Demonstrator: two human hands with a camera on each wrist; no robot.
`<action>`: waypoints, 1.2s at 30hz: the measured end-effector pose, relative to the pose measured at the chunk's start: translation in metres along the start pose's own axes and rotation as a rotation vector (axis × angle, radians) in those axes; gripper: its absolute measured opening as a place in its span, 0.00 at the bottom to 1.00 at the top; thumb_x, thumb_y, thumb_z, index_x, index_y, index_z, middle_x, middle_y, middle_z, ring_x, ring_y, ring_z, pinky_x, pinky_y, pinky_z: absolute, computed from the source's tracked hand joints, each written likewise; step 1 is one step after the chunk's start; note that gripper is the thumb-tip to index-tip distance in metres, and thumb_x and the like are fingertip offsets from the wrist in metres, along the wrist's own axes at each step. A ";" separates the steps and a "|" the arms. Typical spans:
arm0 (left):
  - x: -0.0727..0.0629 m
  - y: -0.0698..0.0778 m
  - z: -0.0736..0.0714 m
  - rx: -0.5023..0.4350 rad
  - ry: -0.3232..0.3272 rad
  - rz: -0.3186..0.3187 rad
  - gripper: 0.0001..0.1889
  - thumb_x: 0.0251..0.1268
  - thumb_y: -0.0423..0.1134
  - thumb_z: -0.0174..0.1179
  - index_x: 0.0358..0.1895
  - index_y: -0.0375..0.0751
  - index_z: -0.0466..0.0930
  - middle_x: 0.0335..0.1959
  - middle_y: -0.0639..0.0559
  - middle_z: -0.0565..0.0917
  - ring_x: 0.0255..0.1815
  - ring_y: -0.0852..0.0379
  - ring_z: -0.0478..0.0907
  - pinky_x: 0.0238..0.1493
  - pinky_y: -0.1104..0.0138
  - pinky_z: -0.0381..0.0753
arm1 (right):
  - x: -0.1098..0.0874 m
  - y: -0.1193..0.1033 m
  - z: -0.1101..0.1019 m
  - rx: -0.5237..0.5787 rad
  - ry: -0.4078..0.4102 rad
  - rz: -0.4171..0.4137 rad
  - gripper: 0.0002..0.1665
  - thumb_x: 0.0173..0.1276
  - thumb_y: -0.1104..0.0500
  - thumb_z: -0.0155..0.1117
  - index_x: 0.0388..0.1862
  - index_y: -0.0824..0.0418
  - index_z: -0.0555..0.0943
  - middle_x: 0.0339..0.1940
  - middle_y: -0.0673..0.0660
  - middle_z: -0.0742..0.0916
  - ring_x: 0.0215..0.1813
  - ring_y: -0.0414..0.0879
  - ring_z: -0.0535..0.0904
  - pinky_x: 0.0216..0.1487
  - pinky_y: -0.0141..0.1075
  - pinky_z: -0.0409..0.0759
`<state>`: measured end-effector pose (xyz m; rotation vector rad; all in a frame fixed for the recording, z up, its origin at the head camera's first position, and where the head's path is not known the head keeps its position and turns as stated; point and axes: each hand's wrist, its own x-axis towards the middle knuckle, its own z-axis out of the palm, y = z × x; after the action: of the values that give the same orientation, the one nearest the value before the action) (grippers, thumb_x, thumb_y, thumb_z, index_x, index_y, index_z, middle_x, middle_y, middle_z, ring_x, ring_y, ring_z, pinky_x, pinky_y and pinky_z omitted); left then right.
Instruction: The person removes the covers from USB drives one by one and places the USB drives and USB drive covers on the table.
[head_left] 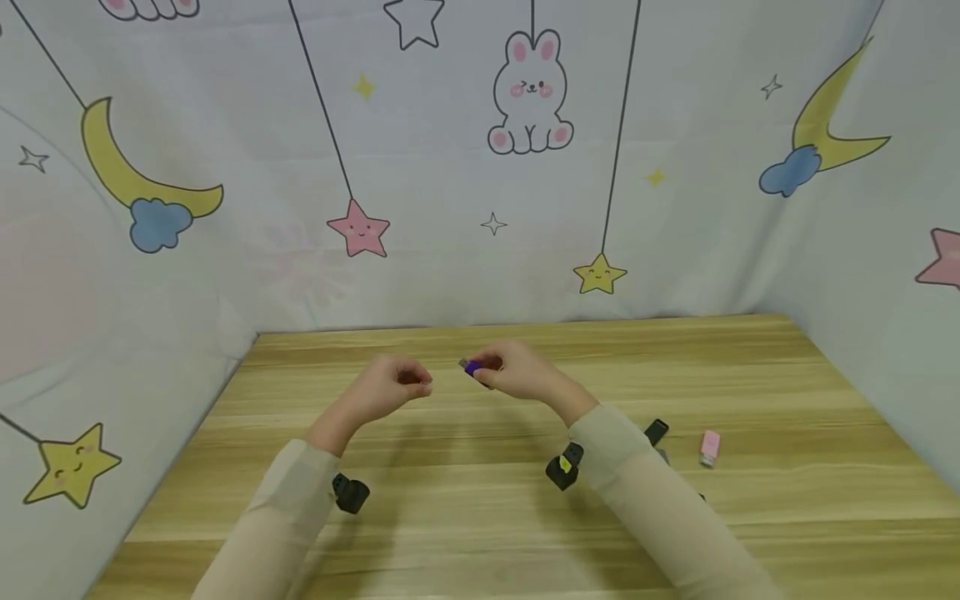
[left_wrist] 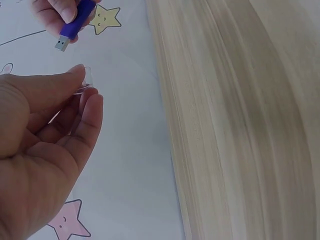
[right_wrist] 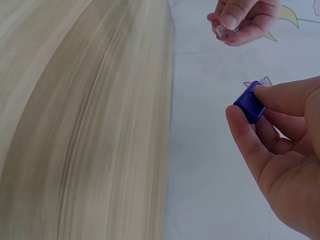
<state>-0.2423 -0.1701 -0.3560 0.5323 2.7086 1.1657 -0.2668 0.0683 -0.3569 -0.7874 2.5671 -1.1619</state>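
My right hand (head_left: 525, 371) pinches a purple USB stick (head_left: 473, 367) between thumb and fingers, its metal plug uncovered and pointing toward the left hand. Opposite it, my left hand (head_left: 385, 389) holds a small clear plastic cap (left_wrist: 88, 79) by thumb and fingertips. A gap separates cap and plug, both raised above the table. The right wrist view shows the wide purple end of the stick (right_wrist: 250, 102) close up, with the cap (right_wrist: 227, 33) partly hidden by the left fingers.
On the wooden table (head_left: 465, 533), a pink USB stick (head_left: 710, 447) and a black USB stick (head_left: 656, 431) lie to the right. A grey item (head_left: 663, 455) is mostly hidden behind the right sleeve. A patterned white cloth (head_left: 450, 167) hangs behind the table.
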 end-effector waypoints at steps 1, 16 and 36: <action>0.002 0.000 -0.001 0.002 0.005 -0.003 0.08 0.65 0.32 0.61 0.43 0.30 0.82 0.37 0.45 0.84 0.37 0.55 0.79 0.41 0.61 0.80 | 0.003 0.000 0.001 0.005 0.001 0.008 0.16 0.71 0.61 0.59 0.55 0.65 0.81 0.41 0.57 0.86 0.38 0.43 0.80 0.41 0.35 0.79; 0.024 -0.007 -0.001 -0.028 0.077 -0.088 0.10 0.66 0.34 0.60 0.46 0.31 0.81 0.41 0.42 0.84 0.41 0.49 0.81 0.44 0.58 0.80 | 0.044 0.002 0.028 0.362 0.104 0.158 0.21 0.71 0.62 0.58 0.59 0.71 0.75 0.49 0.66 0.84 0.50 0.59 0.83 0.53 0.47 0.80; 0.045 -0.038 0.016 -0.089 0.140 -0.129 0.07 0.63 0.30 0.62 0.40 0.29 0.81 0.35 0.42 0.82 0.33 0.53 0.78 0.35 0.64 0.78 | 0.062 0.020 0.059 0.444 0.242 0.232 0.17 0.67 0.69 0.60 0.53 0.75 0.78 0.47 0.68 0.84 0.46 0.55 0.83 0.42 0.36 0.83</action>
<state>-0.2898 -0.1661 -0.3945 0.2695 2.7413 1.3271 -0.3026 0.0076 -0.4096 -0.2561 2.3483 -1.7421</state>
